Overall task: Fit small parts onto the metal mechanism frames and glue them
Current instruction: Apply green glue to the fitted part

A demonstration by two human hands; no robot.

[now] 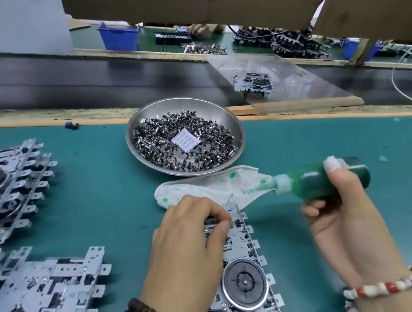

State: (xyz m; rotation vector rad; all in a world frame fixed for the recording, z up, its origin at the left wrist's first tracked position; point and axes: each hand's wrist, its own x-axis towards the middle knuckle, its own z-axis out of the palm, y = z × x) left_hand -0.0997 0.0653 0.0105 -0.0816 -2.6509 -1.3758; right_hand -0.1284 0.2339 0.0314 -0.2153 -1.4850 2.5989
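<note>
A metal mechanism frame (247, 278) with a round flywheel lies on the green mat near the front edge. My left hand (188, 244) rests on its upper end, fingertips curled onto a small part there; the part itself is hidden. My right hand (342, 215) grips a green glue bottle (318, 179), held sideways above the mat with its white nozzle pointing left over a stained white cloth (204, 186). A steel bowl (232, 122) behind the cloth holds several small dark parts and a white sachet.
Stacks of metal frames (7, 191) and another frame (49, 294) crowd the left side. A dark conveyor belt (81, 78) runs behind the mat, carrying one frame (252, 82). Blue bins (119, 36) and another person's hand (200, 29) lie beyond it.
</note>
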